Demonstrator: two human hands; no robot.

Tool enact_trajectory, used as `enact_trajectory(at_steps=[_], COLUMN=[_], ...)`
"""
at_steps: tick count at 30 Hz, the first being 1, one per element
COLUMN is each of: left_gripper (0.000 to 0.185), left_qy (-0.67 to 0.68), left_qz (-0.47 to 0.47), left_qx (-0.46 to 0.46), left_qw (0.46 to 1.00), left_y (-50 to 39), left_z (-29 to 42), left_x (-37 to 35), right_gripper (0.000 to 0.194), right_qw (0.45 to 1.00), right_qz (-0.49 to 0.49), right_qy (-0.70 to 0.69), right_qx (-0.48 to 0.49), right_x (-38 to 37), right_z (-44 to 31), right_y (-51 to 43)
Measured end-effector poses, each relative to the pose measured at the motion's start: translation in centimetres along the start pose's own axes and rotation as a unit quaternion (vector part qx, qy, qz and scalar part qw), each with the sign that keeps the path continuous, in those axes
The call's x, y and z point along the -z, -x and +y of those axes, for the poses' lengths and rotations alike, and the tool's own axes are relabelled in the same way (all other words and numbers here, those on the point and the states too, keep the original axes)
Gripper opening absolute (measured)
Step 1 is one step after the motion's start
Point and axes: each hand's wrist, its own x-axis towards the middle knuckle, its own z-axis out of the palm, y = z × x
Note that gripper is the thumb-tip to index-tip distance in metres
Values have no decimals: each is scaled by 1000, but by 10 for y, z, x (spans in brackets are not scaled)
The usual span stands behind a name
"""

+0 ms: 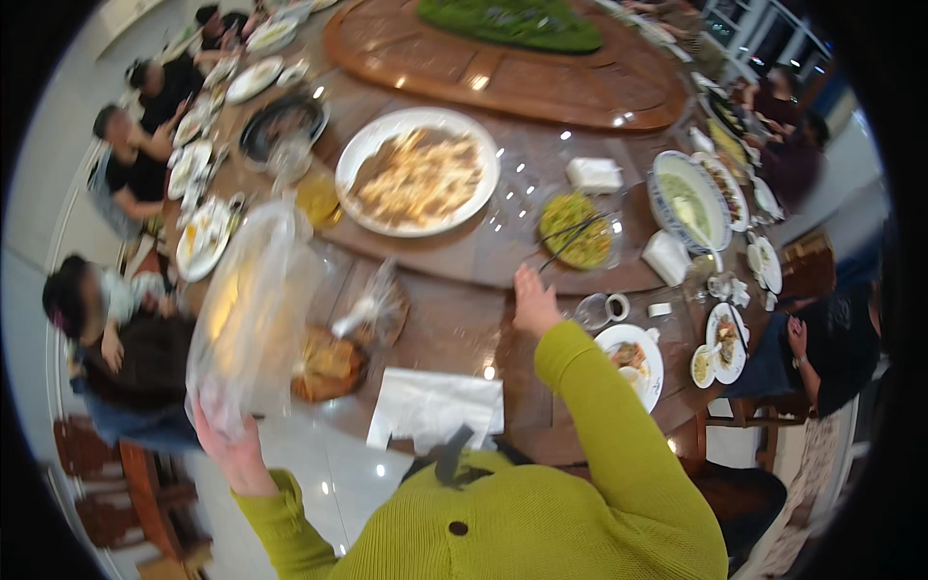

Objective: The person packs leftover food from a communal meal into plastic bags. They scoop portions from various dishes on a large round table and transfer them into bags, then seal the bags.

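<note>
My left hand (230, 442) grips the bottom of a large clear plastic bag (254, 312), raised over the left part of the table; something yellowish shows through it. My right hand (535, 301) reaches out flat over the turntable's near edge, fingers spread a little, holding nothing that I can see. Just beyond its fingertips lie dark chopsticks (569, 241) across a dish of shredded green food (578, 225). A tied plastic bag (373, 312) and a browned, bread-like food (330, 366) lie right of the big bag. A white napkin (438, 406) is spread at the near table edge.
A large white platter (348, 206) of food, a dark pan (279, 127) and a blue-and-white soup bowl (689, 199) stand on the turntable (464, 254). Near my right forearm are a used plate (649, 348) and a glass (593, 312). Several people sit around the table.
</note>
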Motion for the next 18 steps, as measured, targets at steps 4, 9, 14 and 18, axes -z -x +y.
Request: enact_trajectory(at_steps=[4, 9, 14, 18], left_gripper=[29, 29, 31, 36], left_qy=[116, 129, 107, 124], left_qz=[68, 117, 217, 218], left_qx=[13, 8, 11, 54], left_qw=[991, 985, 970, 966], left_y=[22, 40, 59, 59], left_z=[34, 49, 45, 41], left_x=[11, 50, 63, 50], right_gripper=[91, 89, 49, 54], right_qw=[998, 995, 971, 957], right_qz=[-70, -100, 101, -12], right_qy=[2, -26, -124, -193], right_qx=[-7, -14, 179, 214], right_x=[16, 11, 2, -34], right_z=[0, 5, -26, -77], right_y=[-2, -11, 35, 86])
